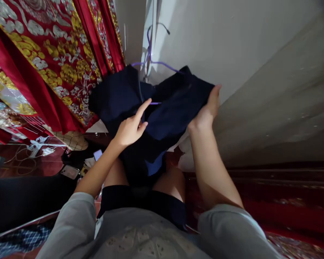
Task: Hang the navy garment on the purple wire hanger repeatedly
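Note:
A dark navy short-sleeved garment (172, 111) hangs from a purple hanger (164, 64) in front of me, its neck opening facing up. My left hand (131, 129) rests against the front by the opening, index finger stretched out and thumb apart; its other fingers are mostly hidden. The index fingertip is beside the hanger's lower bar, which shows inside the opening. At the garment's right shoulder edge, my right hand (206, 111) holds the cloth from beneath, most of its fingers covered by the fabric. The lower part of the garment falls into shadow between my knees.
Red curtains (67, 68) with gold and silver embroidery hang at left. A pale wall (232, 46) rises behind the hanger and to the right. A phone (70, 172), cables and a white stand (37, 144) lie low at left. Checked cloth (24, 237) shows at bottom left.

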